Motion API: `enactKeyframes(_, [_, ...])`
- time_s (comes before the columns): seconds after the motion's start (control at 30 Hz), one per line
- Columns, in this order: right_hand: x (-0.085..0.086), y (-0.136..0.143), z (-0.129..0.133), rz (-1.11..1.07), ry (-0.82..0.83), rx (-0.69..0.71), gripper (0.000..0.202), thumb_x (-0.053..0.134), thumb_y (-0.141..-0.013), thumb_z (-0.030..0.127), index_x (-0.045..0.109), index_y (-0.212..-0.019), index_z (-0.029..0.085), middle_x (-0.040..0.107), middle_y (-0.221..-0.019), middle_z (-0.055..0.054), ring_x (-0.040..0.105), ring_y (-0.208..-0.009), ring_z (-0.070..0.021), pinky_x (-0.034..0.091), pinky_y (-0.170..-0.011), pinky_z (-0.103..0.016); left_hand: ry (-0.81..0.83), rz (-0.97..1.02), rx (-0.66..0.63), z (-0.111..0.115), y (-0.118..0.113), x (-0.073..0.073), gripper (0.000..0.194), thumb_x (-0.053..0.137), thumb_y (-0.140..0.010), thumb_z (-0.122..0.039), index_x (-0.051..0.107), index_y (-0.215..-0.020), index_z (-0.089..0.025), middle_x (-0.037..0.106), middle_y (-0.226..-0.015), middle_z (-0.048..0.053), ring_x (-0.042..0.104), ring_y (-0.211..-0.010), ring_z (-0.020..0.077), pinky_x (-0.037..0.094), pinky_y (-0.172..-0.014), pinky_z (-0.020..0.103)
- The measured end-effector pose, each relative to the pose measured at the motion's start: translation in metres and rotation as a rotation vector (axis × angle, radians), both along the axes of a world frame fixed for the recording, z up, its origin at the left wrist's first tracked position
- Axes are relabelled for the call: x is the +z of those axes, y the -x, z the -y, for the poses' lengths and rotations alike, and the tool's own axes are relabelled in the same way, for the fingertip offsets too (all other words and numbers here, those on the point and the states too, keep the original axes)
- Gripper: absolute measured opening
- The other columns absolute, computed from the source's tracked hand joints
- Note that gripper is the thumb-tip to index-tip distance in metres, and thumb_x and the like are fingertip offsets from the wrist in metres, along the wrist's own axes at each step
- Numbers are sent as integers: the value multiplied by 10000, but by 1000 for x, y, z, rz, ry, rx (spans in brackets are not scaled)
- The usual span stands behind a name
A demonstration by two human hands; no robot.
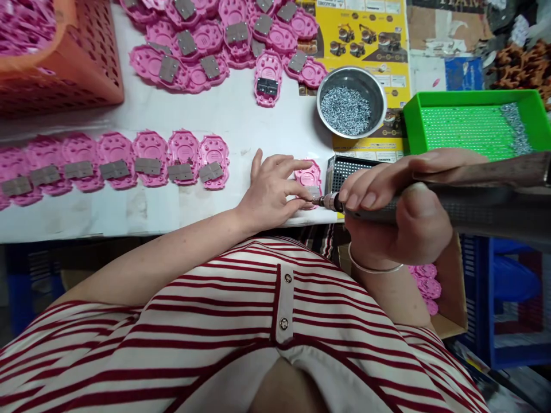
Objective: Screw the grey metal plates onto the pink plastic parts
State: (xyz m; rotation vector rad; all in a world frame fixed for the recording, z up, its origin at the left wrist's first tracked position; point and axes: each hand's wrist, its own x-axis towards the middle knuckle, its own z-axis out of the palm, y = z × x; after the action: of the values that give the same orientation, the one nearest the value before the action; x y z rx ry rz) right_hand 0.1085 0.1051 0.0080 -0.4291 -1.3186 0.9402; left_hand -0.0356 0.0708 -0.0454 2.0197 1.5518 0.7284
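From the head camera I see the left hand (271, 192) spread, fingertips on a pink casing (309, 171), probably steadying it beneath the driver (495, 207) that the right hand (407, 232) grasps. A metal bowl (379, 103) of screws (346, 110) sits near, presumably for easy reach. The white tabletop (172, 221) is scuffed; an orange basket (101, 71) stands at its left.

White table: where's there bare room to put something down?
On the table, a bare strip runs between the pink pile and the row of pink pieces. A smaller patch lies between that row's right end and the left hand. It's crowded on the right: the right hand, screwdriver, metal bowl and green tray.
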Motion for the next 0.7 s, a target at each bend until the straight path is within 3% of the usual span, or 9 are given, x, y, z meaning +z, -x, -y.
enactKeyframes(0.17, [1,0,1,80,-8,-18,72,634,-867,363,667,-929,343,368,-506,61,375,-359,-100,354,-301,-275,33,-3,-22,-2,-1,0,97,753,-829,-384,764,-773,-306,635,-1352,-22,477,-1287,268,111,-1200,606])
enactKeyframes(0.23, [-5,-1,-1,127,-39,-65,79,633,-864,422,625,-892,348,319,-506,58,338,-354,-101,343,-302,-279,37,-20,-23,-2,-1,-2,117,755,-825,-420,766,-844,-305,622,-1366,-6,478,-1282,274,119,-1200,603])
enactKeyframes(0.33, [-18,-2,-7,159,-60,-107,134,603,-870,470,567,-891,342,303,-514,55,317,-363,-111,326,-334,-306,48,-79,7,-3,-1,-5,393,770,-775,-540,732,-1081,-297,568,-1420,48,441,-1310,314,123,-1189,632])
enactKeyframes(0.4, [-28,-3,-10,192,32,-96,214,605,-838,528,552,-877,325,396,-560,46,345,-388,-115,336,-385,-344,72,-119,14,-3,-2,-6,485,763,-759,-587,711,-1137,-287,542,-1437,69,411,-1329,339,111,-1178,661])
enactKeyframes(0.5, [-40,-2,-11,235,237,-96,389,628,-734,664,539,-927,339,562,-821,-3,405,-460,-119,388,-480,-404,104,-139,4,-4,-3,-6,394,739,-793,-558,727,-1083,-292,536,-1440,56,391,-1340,348,83,-1171,686])
enactKeyframes(0.57, [-44,-1,-11,239,288,-108,468,618,-698,715,521,-990,364,577,-974,-21,439,-509,-128,423,-534,-429,111,-133,7,-4,-3,-6,365,739,-800,-532,728,-1078,-295,535,-1439,51,388,-1342,347,74,-1171,694])
enactKeyframes(0.7, [-47,-1,-13,296,310,-110,479,573,-691,754,519,-1012,401,584,-1012,-17,502,-594,-170,461,-611,-470,112,-129,9,-5,-3,-5,369,760,-785,-506,721,-1096,-311,536,-1435,49,391,-1341,346,59,-1175,695])
